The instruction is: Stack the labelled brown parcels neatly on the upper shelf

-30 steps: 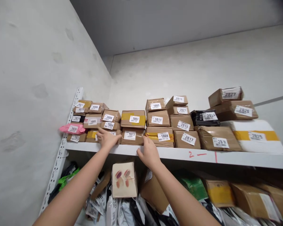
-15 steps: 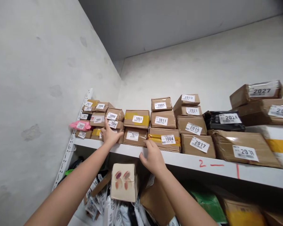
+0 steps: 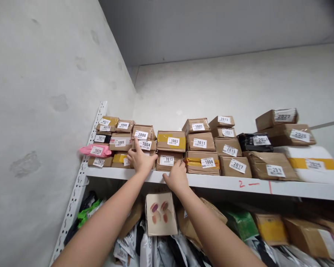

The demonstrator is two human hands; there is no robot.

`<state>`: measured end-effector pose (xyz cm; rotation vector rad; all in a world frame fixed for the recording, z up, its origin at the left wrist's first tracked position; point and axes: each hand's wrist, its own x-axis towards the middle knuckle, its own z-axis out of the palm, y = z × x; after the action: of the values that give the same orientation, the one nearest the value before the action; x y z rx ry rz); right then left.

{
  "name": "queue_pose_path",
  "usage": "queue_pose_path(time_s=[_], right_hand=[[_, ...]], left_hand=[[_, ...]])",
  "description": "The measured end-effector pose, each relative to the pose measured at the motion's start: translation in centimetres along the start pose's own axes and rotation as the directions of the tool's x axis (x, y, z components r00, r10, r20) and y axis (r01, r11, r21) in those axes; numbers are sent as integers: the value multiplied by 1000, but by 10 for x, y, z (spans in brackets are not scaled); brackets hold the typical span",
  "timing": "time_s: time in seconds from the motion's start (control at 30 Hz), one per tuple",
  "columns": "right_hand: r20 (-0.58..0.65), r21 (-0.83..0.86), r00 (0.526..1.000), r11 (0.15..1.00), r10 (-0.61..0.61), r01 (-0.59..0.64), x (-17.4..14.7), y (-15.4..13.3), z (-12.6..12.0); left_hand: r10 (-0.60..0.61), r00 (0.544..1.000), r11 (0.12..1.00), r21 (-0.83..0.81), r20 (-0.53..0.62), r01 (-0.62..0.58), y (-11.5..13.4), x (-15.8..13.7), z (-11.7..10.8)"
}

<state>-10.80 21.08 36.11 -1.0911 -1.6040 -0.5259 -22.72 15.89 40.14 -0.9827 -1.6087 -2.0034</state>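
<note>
At the far left of the white metal shelf (image 3: 228,182), a soft pink mailer bag labelled 5020 (image 3: 96,150) sags over the edge beside low stacks of small taped cartons. The left hand (image 3: 140,160) rests against the front of the bottom box under the carton labelled 7004 (image 3: 144,145), index finger raised toward that label, the other fingers spread loosely and clamped on nothing. Just to its right sits the box labelled 7013 (image 3: 167,160), on the shelf's bottom row beneath the carton labelled 1003 (image 3: 172,141). The right hand (image 3: 176,177) lies at its lower right corner by the shelf lip, fingers curled against the cardboard; whether they actually pinch it cannot be told. These cartons look small, stiff and probably light, their faces wrapped in glossy tape that may be slippery, so the squared side edges offer the surest hold, one hand on each end. With 1003 riding on top, 7013 would likely drag its neighbour when drawn out. Further right stand 1004 (image 3: 203,162) and 2017 (image 3: 236,166), with larger parcels beyond.
</note>
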Motion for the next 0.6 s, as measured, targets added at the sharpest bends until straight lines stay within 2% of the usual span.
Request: queue_pose_path(time_s=[0.23,0.43,0.6], right_hand=[[-149,-11,985,996,85,-88,7,-9,11],[-153,-13,980,991,127,-131,9,-19,10],[-198,67,934,955,297,-289,16,-37,22]], left_hand=[[-8,1000,1000,-8,8,8,14,6,-17],[-35,999,999,-3,11,35,28,17,-30],[-2,999,1000,-20,-33,1,47,28,-45]])
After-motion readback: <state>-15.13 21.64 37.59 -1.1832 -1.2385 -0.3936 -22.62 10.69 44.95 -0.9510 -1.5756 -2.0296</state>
